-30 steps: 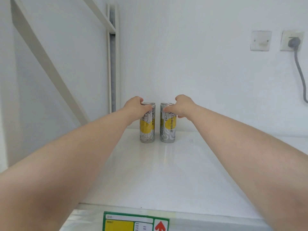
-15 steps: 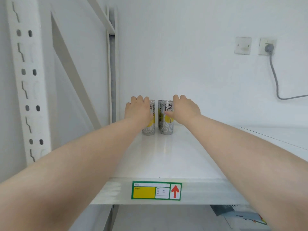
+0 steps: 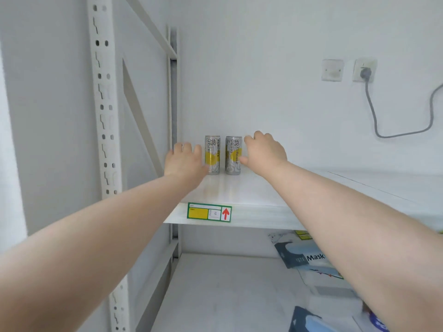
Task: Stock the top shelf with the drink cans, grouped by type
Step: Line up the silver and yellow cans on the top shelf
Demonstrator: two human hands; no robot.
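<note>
fingers (image 3: 187,147) of the left hand (image 3: 183,161) now lie straight and loose, holding nothing, and those of the right hand (image 3: 266,152) are only slackly bent, also holding nothing. a second ago both hands were wrapped round the can tops, so the grip has been let go and the arms have drawn back a little. the left can (image 3: 212,155) and the right can (image 3: 233,155) stand upright near the back wall on the top shelf (image 3: 251,190), close side by side with a narrow gap between them, in the place where they were being held. both are silver with a yellow band and the same lettering, so they read as one type, correctly paired. the left hand overlaps the left can's lower edge in this view and the right thumb sits just beside the right can; whether either touches cannot be told. judging by this, the placement of this pair is done and the hands are free to fetch more. further out, a green and yellow shelf label (image 3: 209,212) with a red arrow sits on the shelf's front lip, a perforated upright post (image 3: 103,104) stands to the left, mask packets (image 3: 304,257) lie on the lower shelf (image 3: 227,283), and a plug (image 3: 365,73) with a grey cable (image 3: 374,111) hangs on the wall to the right.
</note>
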